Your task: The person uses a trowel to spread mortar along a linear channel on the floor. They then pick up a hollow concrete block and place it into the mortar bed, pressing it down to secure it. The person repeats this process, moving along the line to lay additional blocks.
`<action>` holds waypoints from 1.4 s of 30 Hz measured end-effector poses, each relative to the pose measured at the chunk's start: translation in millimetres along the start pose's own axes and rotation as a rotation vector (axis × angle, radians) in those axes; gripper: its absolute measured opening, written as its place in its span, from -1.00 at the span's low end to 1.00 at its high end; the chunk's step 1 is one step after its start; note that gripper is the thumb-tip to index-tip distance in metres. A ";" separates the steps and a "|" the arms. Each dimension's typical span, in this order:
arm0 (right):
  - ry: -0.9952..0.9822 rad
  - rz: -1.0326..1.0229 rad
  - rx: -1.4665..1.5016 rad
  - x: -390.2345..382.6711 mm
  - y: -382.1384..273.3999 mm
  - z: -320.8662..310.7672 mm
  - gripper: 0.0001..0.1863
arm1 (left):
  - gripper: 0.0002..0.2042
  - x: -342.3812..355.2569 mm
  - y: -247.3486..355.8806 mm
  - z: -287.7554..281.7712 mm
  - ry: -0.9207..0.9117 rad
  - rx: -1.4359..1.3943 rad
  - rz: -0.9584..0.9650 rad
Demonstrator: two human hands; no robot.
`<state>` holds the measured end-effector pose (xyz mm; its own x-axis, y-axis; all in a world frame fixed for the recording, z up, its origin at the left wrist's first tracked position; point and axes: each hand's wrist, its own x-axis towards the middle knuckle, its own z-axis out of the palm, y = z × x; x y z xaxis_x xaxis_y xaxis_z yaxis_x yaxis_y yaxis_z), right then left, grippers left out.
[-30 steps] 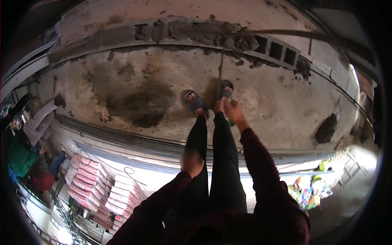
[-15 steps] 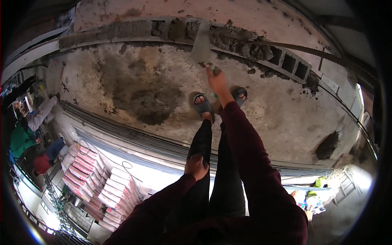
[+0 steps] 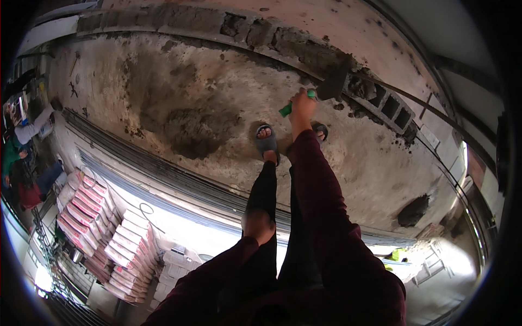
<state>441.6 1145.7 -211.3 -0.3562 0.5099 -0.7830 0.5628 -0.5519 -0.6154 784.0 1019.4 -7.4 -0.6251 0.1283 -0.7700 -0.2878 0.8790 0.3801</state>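
My right hand (image 3: 303, 108) is closed round the green handle of a trowel (image 3: 334, 82). Its dark blade points right, tilted over the near edge of a low row of hollow blocks (image 3: 401, 119). Whether the blade touches the row, I cannot tell. Grey mortar (image 3: 304, 50) covers much of the row's top, while open cavities show at its right end. My left hand (image 3: 258, 224) rests on my left knee; its fingers are not clear.
My sandalled feet stand on a stained concrete floor (image 3: 217, 81). Long metal bars (image 3: 163, 160) lie behind them. Stacked bags (image 3: 130, 250) and two people, one in a red top (image 3: 29, 194), are at the left. A dark hole or patch (image 3: 413, 211) marks the floor at right.
My right hand has moved a little right, and the trowel blade has swung from pointing forward to pointing right. The whole view has shifted slightly. My left hand stays on the knee.
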 end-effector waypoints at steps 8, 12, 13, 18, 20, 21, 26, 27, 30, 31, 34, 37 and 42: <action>-0.152 0.005 -0.197 -11.9 0.7 -0.4 -0.88 | -0.66 -1.4 -9.3 -7.7 0.014 -0.146 -0.061; -0.221 -0.031 -0.346 -13.1 -17.3 11.7 -0.88 | -0.69 1.6 -5.5 -11.7 0.038 -0.161 -0.054; -0.243 -0.044 -0.379 -14.1 -19.9 17.8 -0.88 | -0.69 1.3 -4.7 -14.2 0.043 -0.161 -0.054; -0.360 -0.190 -0.731 -6.1 -24.9 58.8 -0.83 | -0.68 1.4 -6.0 -18.4 0.058 -0.174 -0.056; -0.390 -0.371 -1.036 24.7 -17.5 66.9 -0.79 | -0.68 3.7 -1.6 -18.4 0.069 -0.163 -0.028; -0.366 -0.416 -1.064 28.2 -18.4 65.2 -0.76 | -0.68 4.9 -0.5 -18.3 0.051 -0.159 -0.025; -0.422 -0.637 -0.840 -28.4 -29.3 52.0 -0.79 | -0.67 4.8 -2.5 -22.5 0.050 -0.170 -0.063; -0.495 -0.372 -0.602 -31.4 -22.5 36.1 -0.83 | -0.68 3.0 -3.7 -21.0 0.056 -0.186 -0.061; -0.520 0.249 0.021 -41.1 5.2 0.2 -0.84 | -0.69 3.1 -7.1 -19.3 0.078 -0.232 -0.074; -0.516 0.275 0.045 -41.0 13.5 -4.7 -0.84 | -0.68 2.8 -5.9 -20.9 0.072 -0.242 -0.085; -0.551 0.319 0.089 -46.0 39.2 5.6 -0.82 | -0.68 2.9 -7.8 -21.8 0.051 -0.268 -0.100; -0.644 0.301 0.118 -48.9 56.0 57.6 -0.80 | -0.67 1.7 -7.6 -19.2 0.051 -0.287 -0.124; -0.577 0.259 0.015 -60.1 40.7 144.8 -0.77 | -0.68 -5.0 -9.0 -16.1 0.084 -0.312 -0.131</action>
<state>377.9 997.0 -202.4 -0.5572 -0.0775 -0.8268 0.6759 -0.6207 -0.3973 778.0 1003.5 1.2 -0.6219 -0.0257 -0.7826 -0.5694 0.7010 0.4295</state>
